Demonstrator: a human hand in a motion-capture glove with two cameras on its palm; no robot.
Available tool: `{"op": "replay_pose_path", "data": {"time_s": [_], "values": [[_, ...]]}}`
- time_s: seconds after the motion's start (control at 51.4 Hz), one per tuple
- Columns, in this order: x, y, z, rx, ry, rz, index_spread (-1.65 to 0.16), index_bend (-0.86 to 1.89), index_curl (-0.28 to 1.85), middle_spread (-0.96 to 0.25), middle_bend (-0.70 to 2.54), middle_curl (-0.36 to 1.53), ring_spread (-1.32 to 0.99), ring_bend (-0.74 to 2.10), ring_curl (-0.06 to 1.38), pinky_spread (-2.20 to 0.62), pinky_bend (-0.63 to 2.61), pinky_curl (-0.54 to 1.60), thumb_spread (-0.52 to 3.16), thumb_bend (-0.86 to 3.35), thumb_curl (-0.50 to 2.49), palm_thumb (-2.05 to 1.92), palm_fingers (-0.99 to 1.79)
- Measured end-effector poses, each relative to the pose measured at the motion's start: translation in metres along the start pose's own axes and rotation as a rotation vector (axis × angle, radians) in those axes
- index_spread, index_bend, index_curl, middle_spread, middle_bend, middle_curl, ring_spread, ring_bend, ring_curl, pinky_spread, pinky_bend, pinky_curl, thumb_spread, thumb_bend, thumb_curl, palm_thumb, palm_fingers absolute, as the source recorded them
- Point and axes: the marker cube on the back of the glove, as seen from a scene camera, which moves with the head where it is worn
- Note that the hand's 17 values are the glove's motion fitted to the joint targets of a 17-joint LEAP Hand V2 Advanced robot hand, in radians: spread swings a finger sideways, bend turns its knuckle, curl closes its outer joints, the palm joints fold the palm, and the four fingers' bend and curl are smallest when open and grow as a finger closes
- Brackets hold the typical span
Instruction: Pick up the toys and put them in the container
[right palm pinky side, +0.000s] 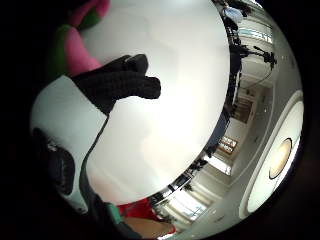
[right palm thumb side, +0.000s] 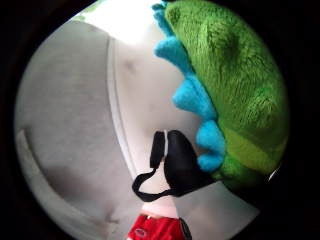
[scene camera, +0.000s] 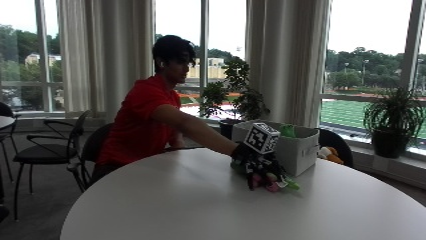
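The gloved hand (scene camera: 258, 167) is curled around a green toy (right palm thumb side: 235, 85) lying on the table (scene camera: 200, 200) just beside the box (scene camera: 299, 147), probably to lift it in; a pink-green toy (scene camera: 274, 186) lies close

A round white table (scene camera: 166, 205) fills the foreground. 2 dark chairs (scene camera: 50, 145) stand beside it, and 2 potted plants (scene camera: 393, 120) sit along the curtained windows (scene camera: 106, 55).
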Motion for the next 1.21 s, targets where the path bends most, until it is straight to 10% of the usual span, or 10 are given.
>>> {"op": "replay_pose_path", "data": {"time_s": [0.506,0.837,1.207], "values": [[-0.003,0.008,0.004,0.070,-0.061,0.016,-0.44,0.21,0.15,-0.17,0.11,0.18,-0.29,1.14,0.49,-0.33,1.50,0.34,1.54,0.19,0.36,0.41,0.59],[0.000,0.045,-0.004,0.229,-0.081,0.050,-0.46,0.50,0.32,-0.37,0.44,0.31,-0.43,1.13,0.54,-0.38,1.21,0.34,1.03,0.22,0.64,0.72,1.13],[0.013,0.113,-0.135,0.404,-0.063,0.012,-0.43,0.78,0.56,-0.44,0.77,0.53,-0.43,1.22,0.60,-0.39,1.19,0.41,0.55,0.19,0.87,0.73,1.11]]}}
